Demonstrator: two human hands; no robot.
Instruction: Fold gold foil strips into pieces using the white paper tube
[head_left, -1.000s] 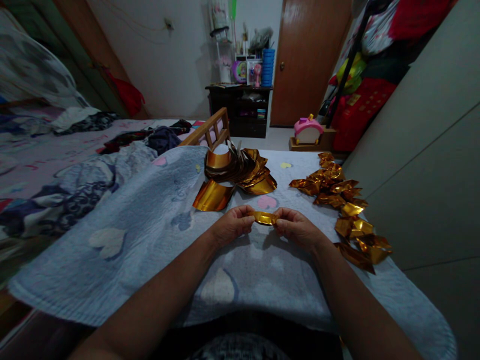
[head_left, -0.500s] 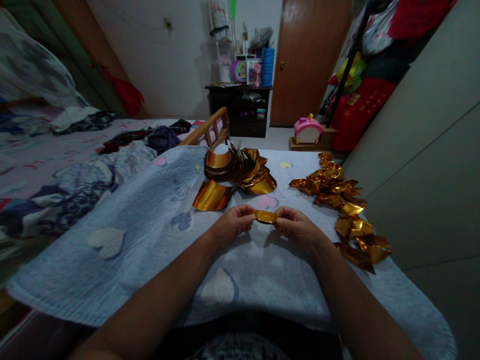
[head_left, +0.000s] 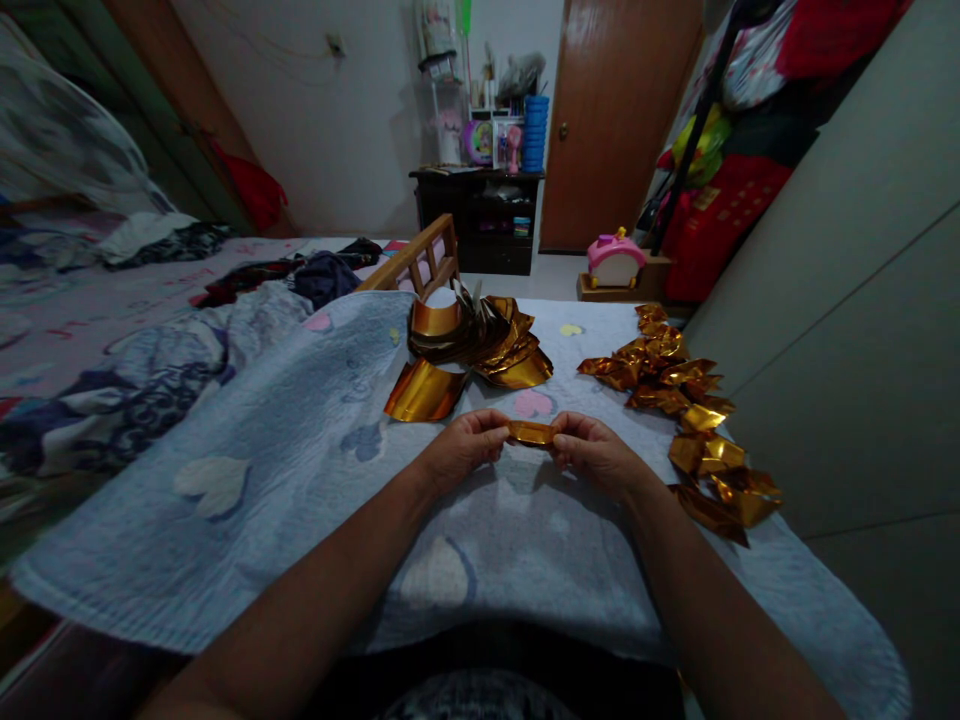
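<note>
A narrow strip of folded gold foil paper [head_left: 531, 433] is stretched between my two hands, just above the blue cloth. My left hand [head_left: 472, 443] pinches its left end between thumb and fingers. At the right end my right hand [head_left: 589, 447] has the same pinch; both hands are closed. Ahead and to the left lies a pile of curved gold foil sheets [head_left: 517, 368], with one loose gold sheet [head_left: 426, 391] nearer me. Several folded gold foil pieces [head_left: 705, 455] form a heap to the right of my right hand.
The light blue cloth with heart patterns [head_left: 300, 440] covers the surface before me. A wooden rail [head_left: 411, 258] borders its far left side. Clothes [head_left: 172, 345] lie on the bed at left. A pale cabinet [head_left: 862, 330] stands close on the right.
The gold foil strip looks slightly more opened along its middle. Both hands keep their grip in nearly the same place.
</note>
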